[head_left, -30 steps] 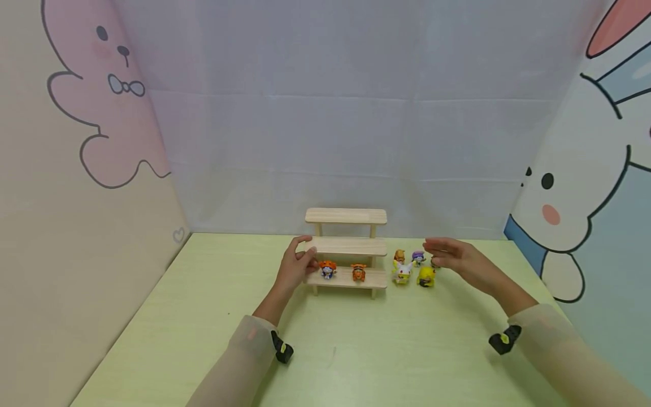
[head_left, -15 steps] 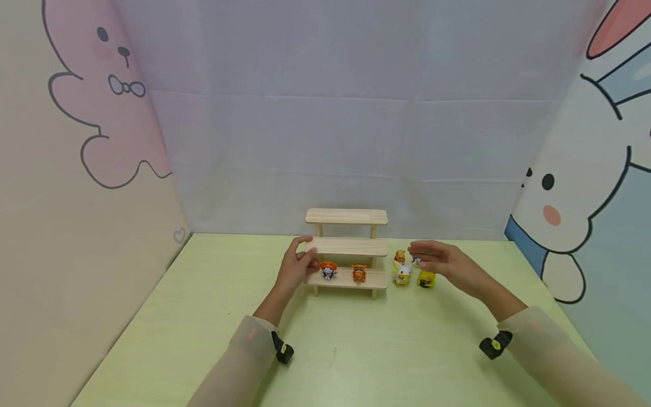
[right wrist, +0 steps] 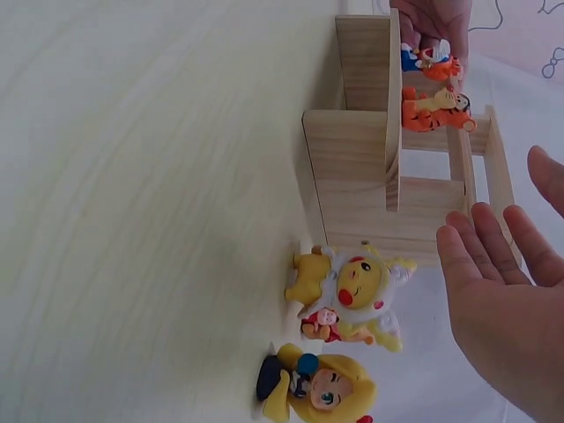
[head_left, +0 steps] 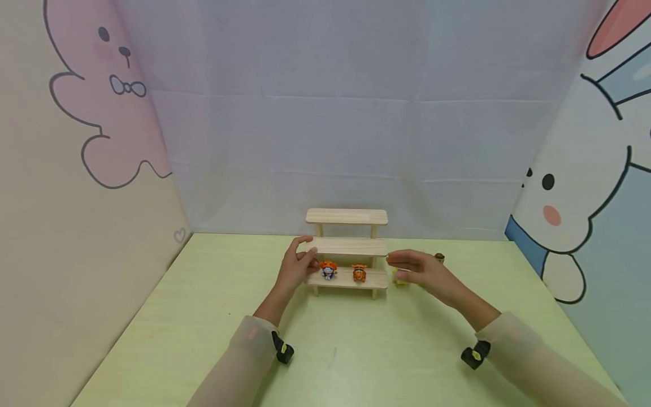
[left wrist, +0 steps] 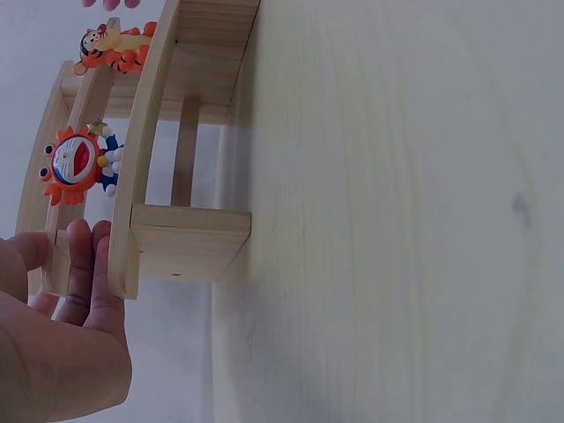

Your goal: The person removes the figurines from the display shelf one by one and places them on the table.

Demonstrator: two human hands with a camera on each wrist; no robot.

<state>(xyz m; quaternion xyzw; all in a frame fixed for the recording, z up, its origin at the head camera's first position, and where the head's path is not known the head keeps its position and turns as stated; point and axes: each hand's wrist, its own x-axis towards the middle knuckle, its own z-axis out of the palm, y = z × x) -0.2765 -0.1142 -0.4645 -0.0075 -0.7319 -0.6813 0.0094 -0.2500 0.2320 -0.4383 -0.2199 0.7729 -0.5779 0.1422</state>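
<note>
A three-tier wooden display stand (head_left: pixel 348 246) stands near the back of the table. My left hand (head_left: pixel 295 267) grips its left end, fingers at the middle tier's edge. On the lowest tier stand an orange-hooded blue-and-white cat figurine (left wrist: pixel 74 165), close to my left fingers, and an orange tiger figurine (head_left: pixel 359 273). My right hand (head_left: pixel 426 274) is just right of the stand, fingers extended and holding nothing. Beside it in the right wrist view are a yellow figurine in a white hood (right wrist: pixel 355 284) and a yellow-haired figurine (right wrist: pixel 328 392). From the head, my right hand hides most of these.
A brown-topped figurine (head_left: pixel 439 258) shows behind my right hand. The pale table (head_left: pixel 325 350) is bounded by a white back cloth (head_left: pixel 325 130) and side panels with a pink bear (head_left: pixel 117 85) and a white rabbit (head_left: pixel 564 186).
My right hand has moved left and slightly down, from the far side of the loose figurines to in front of them, now near the stand's right end. The left hand has stayed put.
</note>
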